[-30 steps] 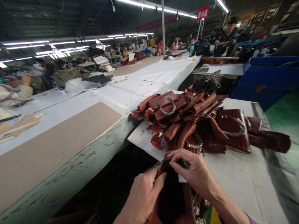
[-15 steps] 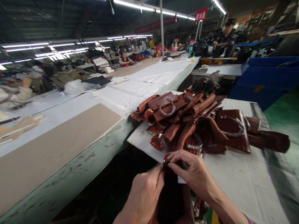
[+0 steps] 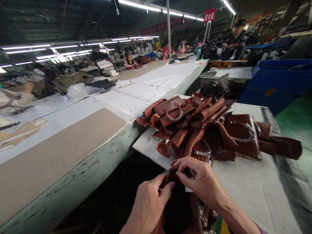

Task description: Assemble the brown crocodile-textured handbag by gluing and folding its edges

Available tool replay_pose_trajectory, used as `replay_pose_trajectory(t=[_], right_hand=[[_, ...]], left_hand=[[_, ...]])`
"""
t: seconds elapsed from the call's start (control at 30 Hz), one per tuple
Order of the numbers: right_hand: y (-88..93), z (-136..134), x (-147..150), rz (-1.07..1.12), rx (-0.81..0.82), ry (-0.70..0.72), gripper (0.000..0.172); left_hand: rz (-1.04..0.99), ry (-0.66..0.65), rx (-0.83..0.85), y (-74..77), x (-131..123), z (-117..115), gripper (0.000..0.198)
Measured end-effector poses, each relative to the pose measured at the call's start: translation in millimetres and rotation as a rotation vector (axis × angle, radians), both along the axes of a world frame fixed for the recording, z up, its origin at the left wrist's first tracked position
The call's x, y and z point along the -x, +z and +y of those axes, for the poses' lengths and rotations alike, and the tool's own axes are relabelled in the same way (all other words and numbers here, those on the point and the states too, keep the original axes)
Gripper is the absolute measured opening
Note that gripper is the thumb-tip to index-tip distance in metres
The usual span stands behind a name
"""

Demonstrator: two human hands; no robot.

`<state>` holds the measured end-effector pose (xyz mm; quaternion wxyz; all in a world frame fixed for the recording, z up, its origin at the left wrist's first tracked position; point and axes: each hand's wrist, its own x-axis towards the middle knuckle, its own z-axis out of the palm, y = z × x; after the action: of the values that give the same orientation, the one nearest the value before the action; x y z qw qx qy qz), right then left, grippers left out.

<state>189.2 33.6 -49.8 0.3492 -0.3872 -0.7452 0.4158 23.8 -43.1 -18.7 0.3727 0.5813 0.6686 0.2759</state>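
Low in front of me hangs a brown leather bag piece (image 3: 196, 211), much of it in shadow below the table edge. My left hand (image 3: 150, 198) pinches its upper edge between thumb and forefinger. Close by on the right, my right hand (image 3: 198, 175) grips the same edge with thumb and bent fingers. The exact spot under the fingertips is partly hidden. Just beyond my hands lies a heap of glossy brown crocodile-pattern handbags (image 3: 172, 109), several with handles wrapped in clear plastic.
The heap rests on a white-topped table (image 3: 258, 185). A long workbench (image 3: 60, 143) runs along the left, with brown board on it. Blue bins (image 3: 273, 78) stand at right. A co-worker (image 3: 236, 35) is at the back right; another person's arm (image 3: 21, 94) shows at far left.
My left thumb and forefinger have parted slightly and shifted along the edge of the bag piece. My right hand has barely moved.
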Motion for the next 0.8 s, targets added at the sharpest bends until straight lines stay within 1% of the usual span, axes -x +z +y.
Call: replay_pose_trajectory(t=[0.17, 0.33, 0.57, 0.8], right_hand=[[-0.9, -0.6, -3.3, 0.004, -0.005, 0.004, 0.014], [-0.9, -0.2, -4.8, 0.009, 0.01, 0.012, 0.013], [-5.2, 1.2, -2.8, 0.048, -0.007, -0.035, 0.011], [-6.6, -0.8, 0.9, 0.052, -0.046, -0.064, 0.012]], left_hand=[[-0.011, -0.003, 0.031, 3.6, 1.2, 2.6, 0.027], [0.017, -0.018, 0.035, 0.5, 3.7, 2.7, 0.027], [0.015, -0.068, -0.062, -4.3, 1.3, 1.5, 0.029], [0.04, -0.059, -0.058, -2.0, -2.0, 1.4, 0.031]])
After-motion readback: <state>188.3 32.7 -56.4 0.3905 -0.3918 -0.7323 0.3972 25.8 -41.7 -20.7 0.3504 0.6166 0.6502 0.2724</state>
